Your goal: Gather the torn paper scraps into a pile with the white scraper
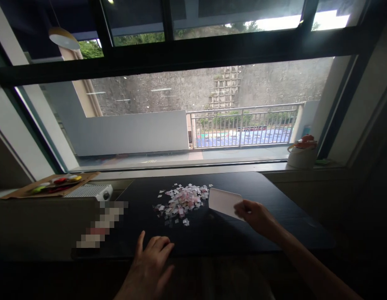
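Observation:
A loose heap of small white and pinkish paper scraps [183, 200] lies on the dark tabletop [255, 187]. To its right, my right hand [254, 214] is closed round one end of a flat, pale pink rectangular card [223, 203], whose left edge comes close to the heap. The card is tilted and casts a shadow on the table. My left hand [152, 256] is at the table's near edge, in front of the heap. Its fingers are apart, slightly bent, and nothing shows in them.
On the left, a brown board [12, 192] with colourful items rests beside a white ribbed device [90, 192]. A blurred-out patch [102, 225] covers the table's left side. A white bucket [301, 158] with orange contents sits on the sill below a large window.

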Tool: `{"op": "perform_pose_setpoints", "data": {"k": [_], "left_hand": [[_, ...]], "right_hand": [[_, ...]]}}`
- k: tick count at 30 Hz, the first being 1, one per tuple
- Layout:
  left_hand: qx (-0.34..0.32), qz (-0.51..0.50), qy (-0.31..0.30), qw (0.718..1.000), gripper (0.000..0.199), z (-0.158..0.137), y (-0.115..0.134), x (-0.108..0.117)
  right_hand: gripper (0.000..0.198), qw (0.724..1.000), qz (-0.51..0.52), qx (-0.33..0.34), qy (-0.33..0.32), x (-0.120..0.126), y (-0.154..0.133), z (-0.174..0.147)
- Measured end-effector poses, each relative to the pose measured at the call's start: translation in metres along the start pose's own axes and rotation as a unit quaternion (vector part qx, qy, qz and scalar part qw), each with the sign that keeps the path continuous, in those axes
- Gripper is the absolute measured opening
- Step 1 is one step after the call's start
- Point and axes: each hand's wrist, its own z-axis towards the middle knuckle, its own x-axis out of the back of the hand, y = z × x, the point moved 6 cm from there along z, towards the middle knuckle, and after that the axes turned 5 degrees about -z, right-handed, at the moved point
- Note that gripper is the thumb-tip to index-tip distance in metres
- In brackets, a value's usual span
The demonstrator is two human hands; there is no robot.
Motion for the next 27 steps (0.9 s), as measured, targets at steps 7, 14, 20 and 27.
{"op": "perform_pose_setpoints", "data": {"k": [7, 14, 20, 27], "left_hand": [[0.030, -0.013, -0.002, 0.999, 0.037, 0.005, 0.005, 0.013], [0.041, -0.012, -0.006, 0.999, 0.038, 0.004, 0.003, 0.015], [0.058, -0.037, -0.012, 0.998, 0.038, 0.002, 0.005, 0.018], [0.078, -0.044, -0.020, 0.996, 0.036, 0.003, 0.005, 0.024]], "right_hand": [[0.023, 0.986, 0.142, -0.053, -0.067, -0.022, 0.012, -0.018], [0.024, 0.967, 0.193, -0.065, -0.151, -0.051, -0.009, -0.024], [0.027, 0.967, 0.193, -0.077, -0.147, -0.041, 0.007, -0.018], [0.024, 0.960, 0.193, -0.098, -0.179, -0.053, -0.008, -0.024]]}}
